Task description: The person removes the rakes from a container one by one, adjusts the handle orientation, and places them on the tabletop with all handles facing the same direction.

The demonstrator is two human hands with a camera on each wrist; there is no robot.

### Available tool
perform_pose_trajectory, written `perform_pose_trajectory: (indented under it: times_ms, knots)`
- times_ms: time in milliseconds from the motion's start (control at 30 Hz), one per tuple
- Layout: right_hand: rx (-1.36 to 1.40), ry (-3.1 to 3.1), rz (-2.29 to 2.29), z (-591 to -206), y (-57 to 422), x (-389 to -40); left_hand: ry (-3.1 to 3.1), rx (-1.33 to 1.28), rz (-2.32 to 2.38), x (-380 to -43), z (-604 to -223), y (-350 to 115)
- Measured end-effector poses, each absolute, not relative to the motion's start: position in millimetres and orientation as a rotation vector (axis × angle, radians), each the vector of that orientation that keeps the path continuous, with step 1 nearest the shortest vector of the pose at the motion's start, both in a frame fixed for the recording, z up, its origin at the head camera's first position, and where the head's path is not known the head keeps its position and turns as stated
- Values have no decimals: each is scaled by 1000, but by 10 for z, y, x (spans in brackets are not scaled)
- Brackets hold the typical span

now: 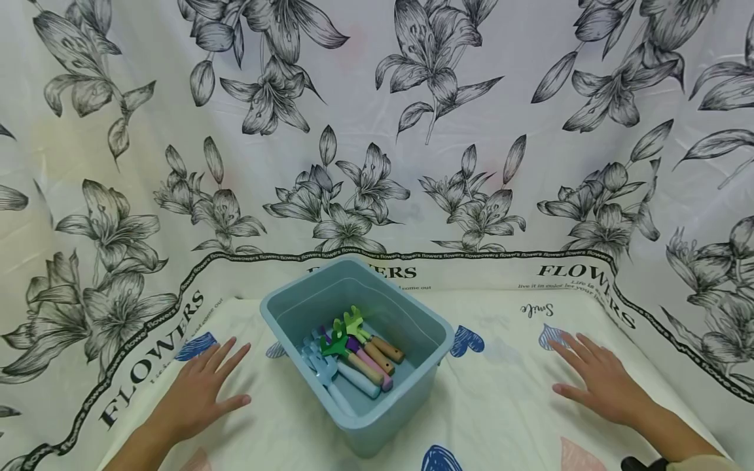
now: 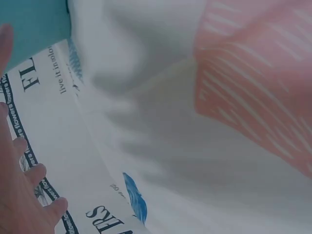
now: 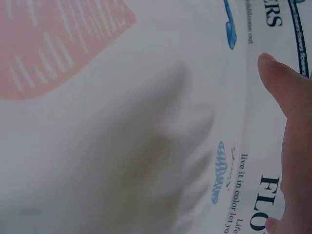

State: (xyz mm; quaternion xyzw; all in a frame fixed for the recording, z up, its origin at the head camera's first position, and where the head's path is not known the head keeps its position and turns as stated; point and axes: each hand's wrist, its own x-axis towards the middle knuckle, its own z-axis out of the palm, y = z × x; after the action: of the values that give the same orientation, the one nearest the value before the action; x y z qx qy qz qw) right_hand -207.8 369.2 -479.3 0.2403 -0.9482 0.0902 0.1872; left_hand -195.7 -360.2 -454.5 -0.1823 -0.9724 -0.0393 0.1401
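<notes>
Head view has the bin on the cloth-covered surface, between the two hands and touched by neither. It sits askew, one corner toward the person, nearer the left hand than the right hand. Both hands' fingers are spread and hold nothing; shadows in the wrist views suggest they hover over the cloth.

Inside the bin, the tools lie piled, heads mostly toward the far left. The green fork rests across its neighbours, so lifting one of those could drag it along or tip it over. The lime fork might snag its prongs in the same way. Pale blue tools crowd the left wall, where a grasp risks catching two at once. A hard tug on a caught tool could slide the bin, or rumple the cloth beneath it.
</notes>
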Motion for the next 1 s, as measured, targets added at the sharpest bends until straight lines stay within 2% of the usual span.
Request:
perform_pose_trajectory:
  times_ms: [200, 633, 1000]
  knots:
    - [723, -2629, 299, -4665, 3589, -2180, -2776, -537, -157, -1994, -4476, -3512]
    - [704, -2628, 346, -4455, 3233, -2337, -2734, -404, -644, -1981, -4304, -3209]
    - [730, -2559, 448, -4293, 2908, -2415, -2664, -357, -878, -1960, -4300, -2931]
